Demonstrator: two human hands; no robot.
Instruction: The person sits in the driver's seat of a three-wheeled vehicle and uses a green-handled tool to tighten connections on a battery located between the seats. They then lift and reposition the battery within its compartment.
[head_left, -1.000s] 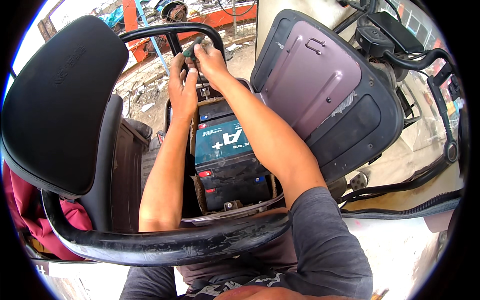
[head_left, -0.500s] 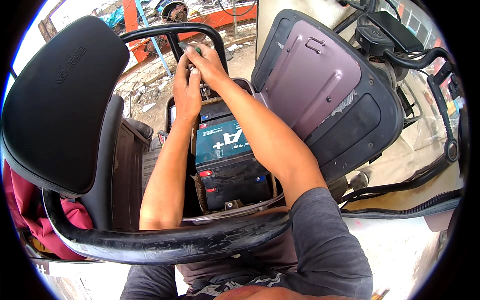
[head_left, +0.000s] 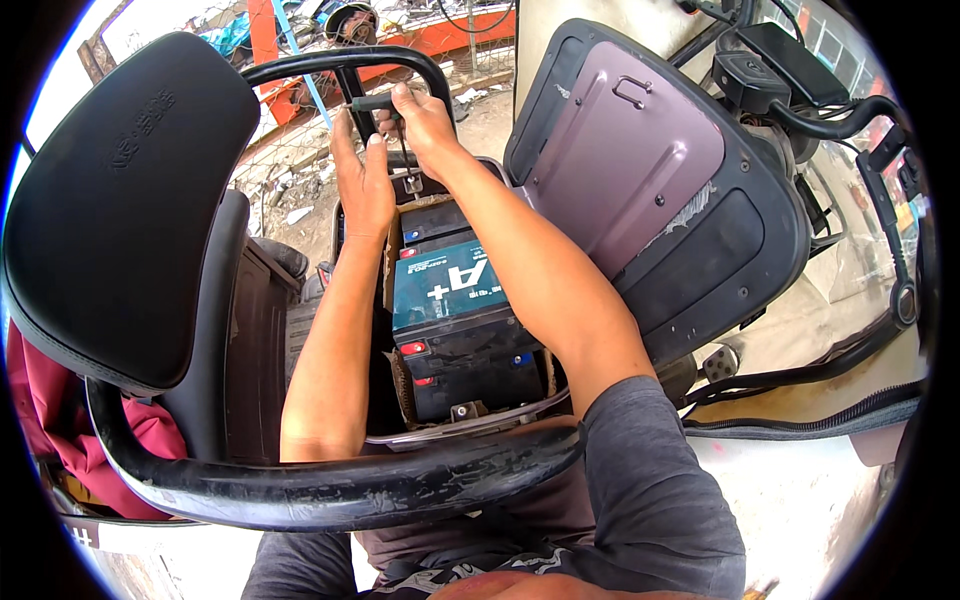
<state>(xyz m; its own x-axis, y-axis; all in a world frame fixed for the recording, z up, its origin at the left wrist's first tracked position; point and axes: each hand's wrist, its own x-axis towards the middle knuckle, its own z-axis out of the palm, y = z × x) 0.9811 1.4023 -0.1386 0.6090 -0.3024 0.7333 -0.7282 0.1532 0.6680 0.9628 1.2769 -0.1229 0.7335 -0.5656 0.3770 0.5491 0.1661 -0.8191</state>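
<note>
Seen from the head camera, looking down into an opened vehicle battery bay. Right hand (head_left: 425, 120) reaching far forward, fingers clamped around a short dark handle-like tool (head_left: 375, 102) held just under the curved black grab bar (head_left: 340, 62). Left hand (head_left: 362, 180) just beside it, palm flat and fingers stretched apart, gripping nothing, fingertips close to the same tool; contact hard to tell. Below both forearms, a row of black batteries (head_left: 455, 330) packed upright in the narrow compartment, the nearest with a teal top and red terminal caps on its front face, others lined up behind it toward the hands. Black padded seat back (head_left: 130, 200) at left, with a dark red cloth (head_left: 40, 400) bunched behind and below it. Thick scuffed black rail (head_left: 330, 490) curving across the foreground, between the person's body and the battery bay. At right, a raised grey-purple cover panel (head_left: 640, 160) tilted open beside the compartment. Orange machinery (head_left: 450, 30) and rubble-strewn ground beyond the grab bar.
</note>
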